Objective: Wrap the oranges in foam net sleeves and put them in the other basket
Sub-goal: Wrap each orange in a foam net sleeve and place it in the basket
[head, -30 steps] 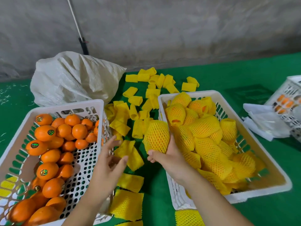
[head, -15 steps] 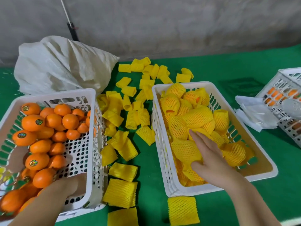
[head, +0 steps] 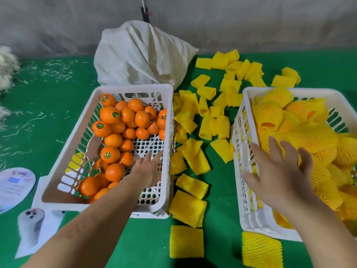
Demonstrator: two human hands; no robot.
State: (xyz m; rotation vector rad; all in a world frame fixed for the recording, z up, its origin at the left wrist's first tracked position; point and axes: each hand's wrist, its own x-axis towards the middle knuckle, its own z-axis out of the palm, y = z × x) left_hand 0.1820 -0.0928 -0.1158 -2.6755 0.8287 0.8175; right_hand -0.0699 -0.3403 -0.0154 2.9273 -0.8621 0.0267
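A white basket [head: 81, 132] on the left holds several bare oranges [head: 114, 153] with stickers. My left hand [head: 148, 169] reaches into it with straight fingers, right beside the oranges at the near end, holding nothing. Another white basket [head: 243, 182] on the right is full of oranges wrapped in yellow foam net sleeves [head: 313, 140]. Over that basket's left rim hovers my right hand [head: 280, 171], fingers spread and empty. Several empty yellow sleeves [head: 195, 157] lie on the green table between the baskets.
A white sack [head: 143, 55] sits behind the left basket against the grey wall. Paper cards [head: 13, 186] lie at the lower left, with white fibre scraps at the far left. More sleeves [head: 186, 241] lie near the table's front.
My right hand has let go of the wrapped orange and drawn back from inside the right basket to its left rim. My left hand has reached further into the left basket. The view swung left.
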